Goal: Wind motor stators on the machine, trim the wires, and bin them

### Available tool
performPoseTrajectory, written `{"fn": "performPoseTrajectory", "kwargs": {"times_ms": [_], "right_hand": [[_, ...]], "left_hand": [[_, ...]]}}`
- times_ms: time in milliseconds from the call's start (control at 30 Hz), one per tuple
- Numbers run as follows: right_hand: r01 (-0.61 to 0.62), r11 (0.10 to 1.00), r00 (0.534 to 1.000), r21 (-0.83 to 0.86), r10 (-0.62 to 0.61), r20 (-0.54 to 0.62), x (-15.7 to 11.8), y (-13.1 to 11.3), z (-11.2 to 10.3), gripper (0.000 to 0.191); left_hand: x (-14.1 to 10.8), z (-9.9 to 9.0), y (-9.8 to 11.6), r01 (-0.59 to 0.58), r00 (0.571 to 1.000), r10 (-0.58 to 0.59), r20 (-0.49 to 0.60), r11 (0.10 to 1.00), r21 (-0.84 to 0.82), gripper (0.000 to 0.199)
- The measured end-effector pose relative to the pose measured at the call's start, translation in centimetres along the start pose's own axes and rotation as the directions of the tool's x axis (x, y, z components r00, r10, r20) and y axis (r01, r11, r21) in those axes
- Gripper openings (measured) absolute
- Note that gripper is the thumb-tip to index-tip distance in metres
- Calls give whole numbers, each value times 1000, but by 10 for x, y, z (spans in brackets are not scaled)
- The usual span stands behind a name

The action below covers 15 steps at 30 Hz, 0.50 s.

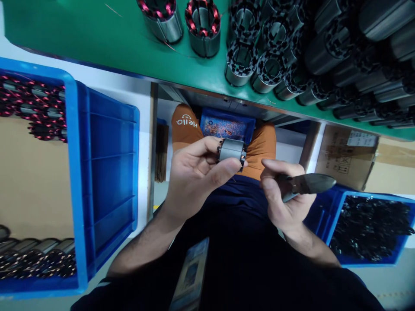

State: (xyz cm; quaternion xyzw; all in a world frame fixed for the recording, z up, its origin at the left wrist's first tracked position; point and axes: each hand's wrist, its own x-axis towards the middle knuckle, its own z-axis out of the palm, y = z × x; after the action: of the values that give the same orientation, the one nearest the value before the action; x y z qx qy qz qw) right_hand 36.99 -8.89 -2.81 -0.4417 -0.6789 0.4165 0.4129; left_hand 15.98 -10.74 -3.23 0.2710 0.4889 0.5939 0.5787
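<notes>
My left hand (191, 179) holds a motor stator (231, 150) on its side, thumb and fingers closed around the smooth grey metal body. Black insulation and a little copper wire show at its ends. To the right, my right hand (280, 201) is closed around a hand tool with a dark, leaf-shaped end (314, 183) pointing right. The rest of the tool is hidden in the palm, so its exact kind is unclear. That hand is apart from the stator. Both hands are above my lap, below the front edge of the green bench (81, 34).
Two stators with red-wrapped windings (203, 28) stand on the bench, left of rows of unwound stators (241, 62). A blue crate (73, 172) on the left contains wound stators. A blue bin (330, 229) of black parts stands right. Below the bench, a blue tray (249, 125) contains copper scraps.
</notes>
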Motion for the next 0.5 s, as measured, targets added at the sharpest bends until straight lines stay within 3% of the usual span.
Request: {"fn": "performPoseTrajectory", "kwargs": {"times_ms": [233, 333, 400, 500], "right_hand": [[13, 1000, 983, -12, -11, 181, 31, -11, 2, 6], [73, 991, 971, -112, -45, 235, 37, -8, -12, 12], [109, 961, 989, -255, -78, 126, 39, -9, -26, 13], [-14, 949, 993, -315, -24, -119, 33, -14, -43, 16]], "left_hand": [[1, 4, 6, -41, 995, 32, 97, 995, 87, 37], [0, 2, 4, -153, 988, 152, 22, 971, 183, 33], [1, -1, 1, -238, 961, 265, -76, 937, 257, 32], [4, -3, -4, -287, 918, 342, -201, 923, 258, 30]]}}
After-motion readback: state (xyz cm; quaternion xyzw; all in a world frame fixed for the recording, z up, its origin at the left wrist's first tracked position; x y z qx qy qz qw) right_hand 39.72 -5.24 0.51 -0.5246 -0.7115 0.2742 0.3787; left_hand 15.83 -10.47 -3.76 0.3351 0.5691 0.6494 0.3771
